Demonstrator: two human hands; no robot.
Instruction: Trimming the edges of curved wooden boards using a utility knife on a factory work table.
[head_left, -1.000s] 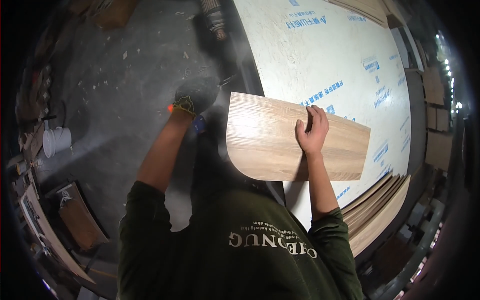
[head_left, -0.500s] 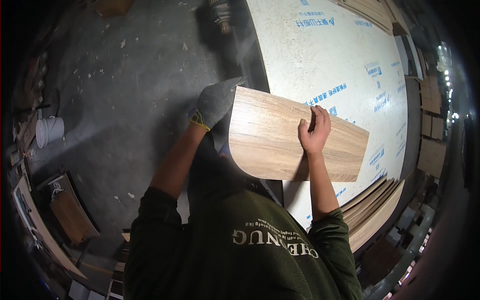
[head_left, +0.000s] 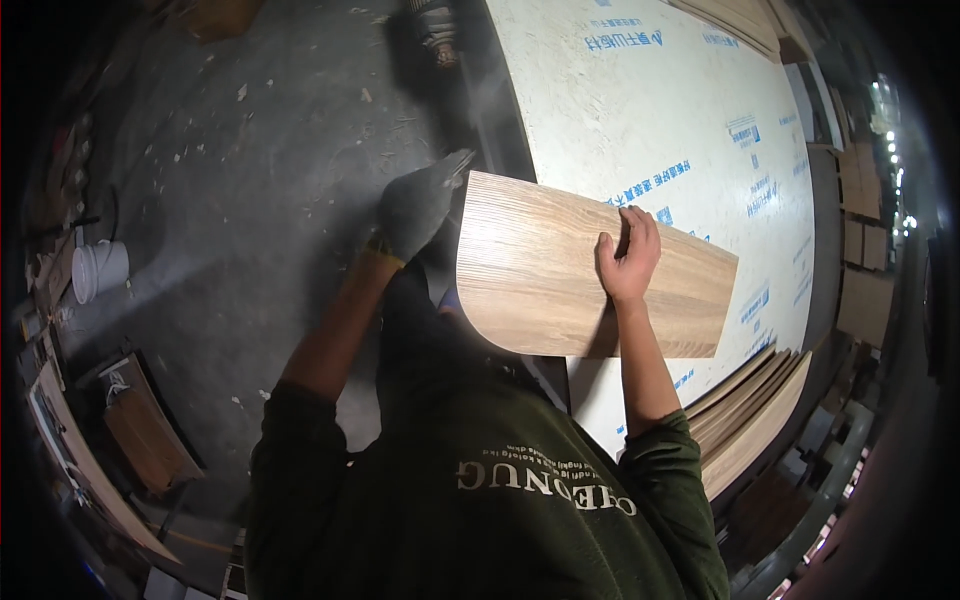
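Observation:
A wood-grain board [head_left: 540,270] with one rounded corner lies over the left edge of a white-topped table [head_left: 590,110], its left end jutting past that edge. My bare right hand [head_left: 632,258] grips it, fingertips at the far edge and thumb on the top face. Just left of the board's far left corner is my left hand [head_left: 418,208], in a dark grey glove with a yellow cuff. Its fingers stretch toward that corner, slightly blurred. The palm side is hidden, and nothing shows in that hand.
Several wood-grain strips [head_left: 745,400] are stacked at the table's near right. More panels [head_left: 735,25] lie at the far right. A white bucket [head_left: 100,270] stands on the grey floor at left, above a leaning brown panel [head_left: 150,435]. Stacked boards [head_left: 865,310] line the right side.
My left hand has drawn back to the left, away from the board's far left corner. My right hand and the board have hardly moved.

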